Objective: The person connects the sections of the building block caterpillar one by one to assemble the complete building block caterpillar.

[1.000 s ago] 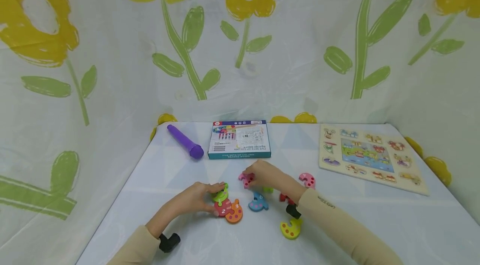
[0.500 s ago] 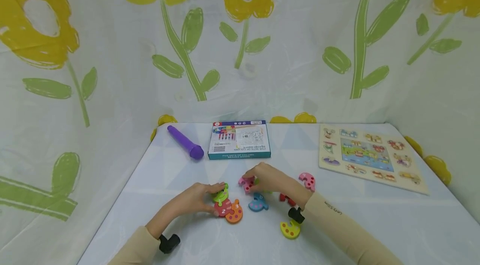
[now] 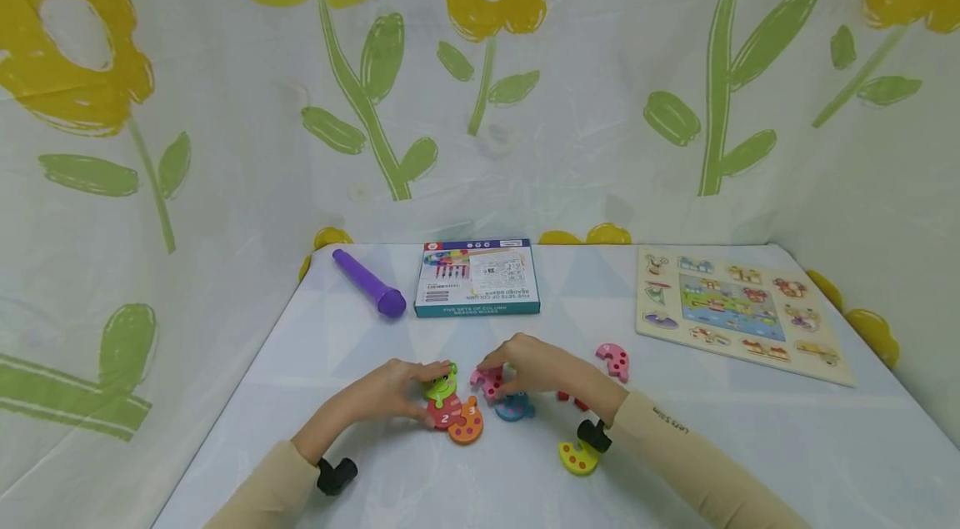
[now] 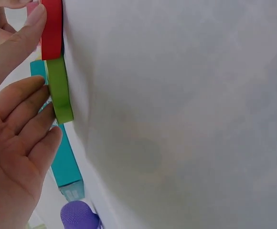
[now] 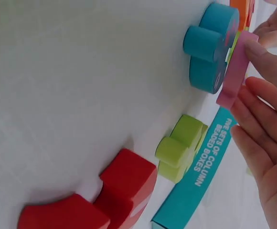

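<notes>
In the head view my left hand (image 3: 384, 396) holds a joined run of puzzle pieces, its fingers by the green face piece (image 3: 442, 386) and its thumb at the red piece numbered 2 (image 3: 442, 415). An orange piece numbered 3 (image 3: 467, 424) is linked to the red one. My right hand (image 3: 534, 366) pinches a pink spotted puzzle piece (image 5: 235, 71) between thumb and fingers, just right of that run. Beside the pink piece lies a blue puzzle piece (image 3: 514, 410), partly covered by the right hand.
A yellow piece (image 3: 577, 458), another pink piece (image 3: 617, 361), a red piece (image 5: 124, 191) and a light green piece (image 5: 179, 152) lie around the right arm. Farther back are a purple microphone (image 3: 369, 283), a flat box (image 3: 477, 279) and a wooden picture puzzle board (image 3: 738, 316).
My right hand has drawn the pink piece slightly nearer to me, beside the blue piece. The left hand and the joined pieces have barely moved.
</notes>
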### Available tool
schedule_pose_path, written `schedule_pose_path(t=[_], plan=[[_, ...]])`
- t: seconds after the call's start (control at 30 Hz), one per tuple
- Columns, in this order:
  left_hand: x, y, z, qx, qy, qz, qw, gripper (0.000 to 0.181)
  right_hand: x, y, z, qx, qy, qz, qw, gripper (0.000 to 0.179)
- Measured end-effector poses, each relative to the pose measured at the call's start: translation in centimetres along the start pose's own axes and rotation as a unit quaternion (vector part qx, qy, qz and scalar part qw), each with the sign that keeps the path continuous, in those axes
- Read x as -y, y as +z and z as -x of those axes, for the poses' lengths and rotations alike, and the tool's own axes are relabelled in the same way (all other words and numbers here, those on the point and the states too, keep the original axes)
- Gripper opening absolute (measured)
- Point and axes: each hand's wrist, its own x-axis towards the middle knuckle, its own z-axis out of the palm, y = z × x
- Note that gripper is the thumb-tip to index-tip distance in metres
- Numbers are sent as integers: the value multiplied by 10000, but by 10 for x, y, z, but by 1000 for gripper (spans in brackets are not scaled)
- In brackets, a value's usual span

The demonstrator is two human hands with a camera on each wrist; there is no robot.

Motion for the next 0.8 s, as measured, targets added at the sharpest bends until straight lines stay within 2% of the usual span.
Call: schedule_pose_path(t=[0.63, 0.8], plan=[[9, -2, -4, 139, 161, 19, 9998, 73, 8, 3, -5, 231, -409, 152, 9988, 40], [9, -2, -4, 162, 175, 4, 9997, 73, 12, 1, -6, 338, -385, 273, 9983, 40]])
